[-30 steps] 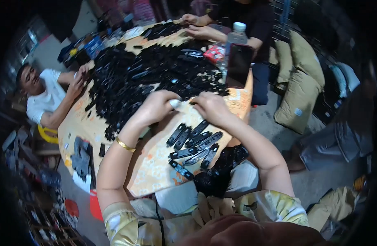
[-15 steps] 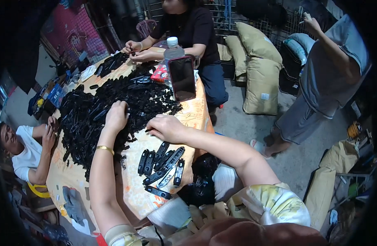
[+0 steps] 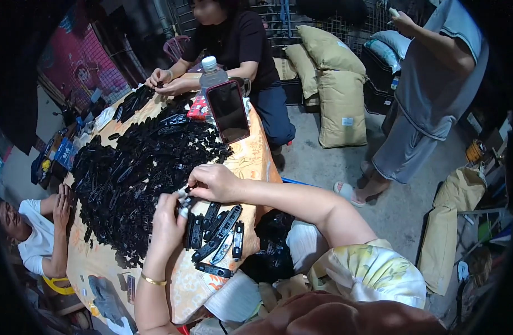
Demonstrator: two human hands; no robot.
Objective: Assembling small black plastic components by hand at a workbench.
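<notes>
My left hand (image 3: 168, 220), a gold bangle on its wrist, meets my right hand (image 3: 217, 183) at the near edge of a heap of black plastic parts (image 3: 136, 184). Both hands are closed, fingertips together on a small black plastic part (image 3: 189, 196). Fingers hide most of it, and pale bits show around the fingertips. Just below the hands lies a loose group of long, narrow black plastic pieces (image 3: 218, 233), some overlapping. A lighter curved piece (image 3: 222, 249) is among them.
A phone (image 3: 228, 111) stands upright near the table's right edge by a clear bottle (image 3: 211, 77). Grey gloves (image 3: 104, 296) lie front left. Two people work at the table; another stands at right. Tan sacks (image 3: 343, 109) stack behind. A black bag (image 3: 273, 240) sits beside my lap.
My left hand has come down off the heap toward me and met my right hand. The right hand has shifted slightly left and down. My view has also shifted a little.
</notes>
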